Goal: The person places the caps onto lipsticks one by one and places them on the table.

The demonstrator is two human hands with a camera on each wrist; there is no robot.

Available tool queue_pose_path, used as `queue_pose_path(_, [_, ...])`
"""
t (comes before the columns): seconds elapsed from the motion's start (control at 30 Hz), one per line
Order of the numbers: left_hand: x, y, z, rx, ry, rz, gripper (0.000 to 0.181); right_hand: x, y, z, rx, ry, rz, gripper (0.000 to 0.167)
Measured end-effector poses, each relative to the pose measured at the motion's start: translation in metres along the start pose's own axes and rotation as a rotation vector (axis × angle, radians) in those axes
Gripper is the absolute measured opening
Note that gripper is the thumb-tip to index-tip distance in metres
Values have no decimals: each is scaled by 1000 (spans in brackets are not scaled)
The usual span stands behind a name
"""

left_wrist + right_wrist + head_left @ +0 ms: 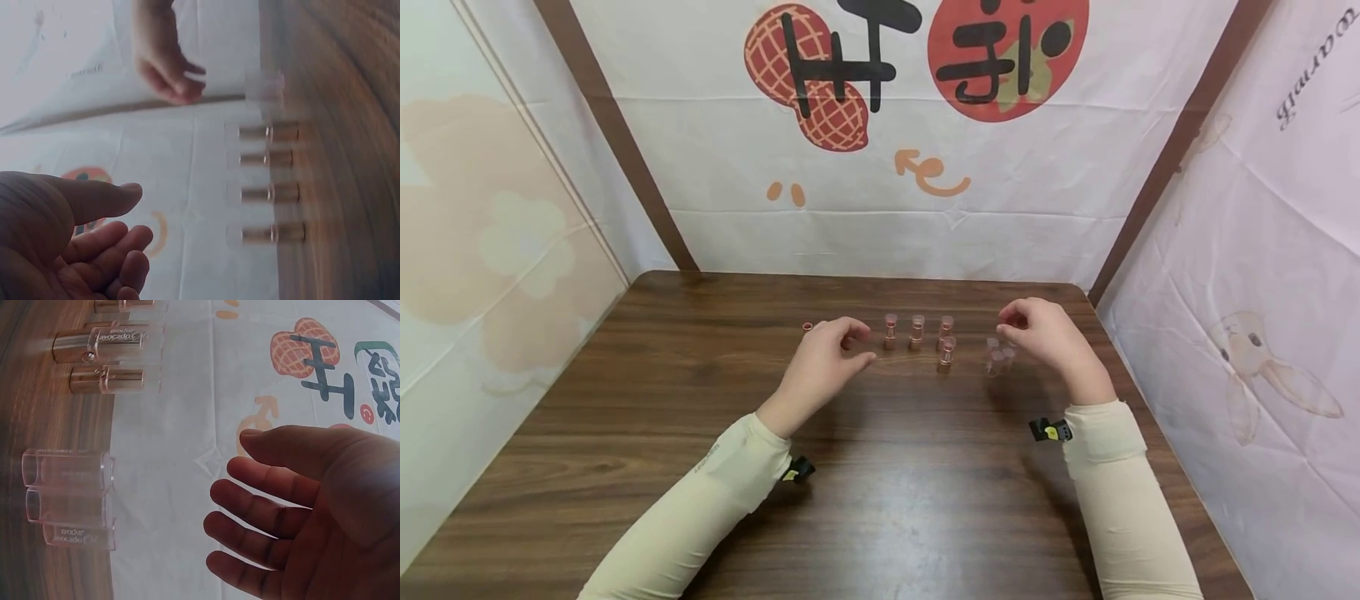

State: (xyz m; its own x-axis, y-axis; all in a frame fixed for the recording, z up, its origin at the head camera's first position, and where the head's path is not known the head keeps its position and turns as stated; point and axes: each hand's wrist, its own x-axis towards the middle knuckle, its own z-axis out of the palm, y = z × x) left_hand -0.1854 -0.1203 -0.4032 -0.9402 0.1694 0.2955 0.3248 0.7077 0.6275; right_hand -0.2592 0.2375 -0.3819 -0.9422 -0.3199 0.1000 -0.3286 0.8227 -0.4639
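The right wrist view gives the detail that the head view cannot resolve: three clear caps (69, 506) stand side by side on the surface (880, 483), the lowest bearing printed lettering that includes the word "avocado". The same word is legible on one of the four lipstick tubes (917, 331), which have copper-toned bases and transparent covers. The left wrist view lines up all four tubes in a single row and blurs the caps to a pale patch; the head view establishes depth, with three tubes at the rear and one in front of the rightmost. All four stand upright between the hands, left of the caps. In the head view the caps overlap one another, so their outlines are hard to separate. A small red-topped item (807, 327) shows just behind the left hand (826, 357); its lower part is hidden. A white printed backdrop (880, 233) closes off the rear of the surface. Pale sleeves (722, 475) cover both forearms, which enter from the lower corners. The hands are well apart, both empty, with fingers relaxed. The left hand is raised above the surface, its thumb separated from its loosely bent fingers. The right hand (1048, 333) is raised near the caps, its fingers slightly spread.
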Motion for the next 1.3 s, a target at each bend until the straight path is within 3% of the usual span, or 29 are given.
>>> queue_pose_path(0.13, [2,-14,-10,33,34,-12,33,1,5,3,-6,-15,-9,27])
queue_pose_path(0.27, [3,-32,-17,62,36,-73,39,3,11,4,-12,-26,-13,27])
queue_pose_path(0.43, [3,-56,-21,133,-14,-172,50,4,15,6,-29,-27,-29,25])
queue_pose_path(0.63, [6,-80,-23,198,-98,-227,59,5,23,10,-39,-55,-18,26])
queue_pose_path(0.87, [5,-96,-17,248,-205,-313,52,7,32,12,-37,-51,-10,27])
queue_pose_path(1.3, [6,-112,-9,194,-229,-352,43,7,40,11,-13,-75,10,29])
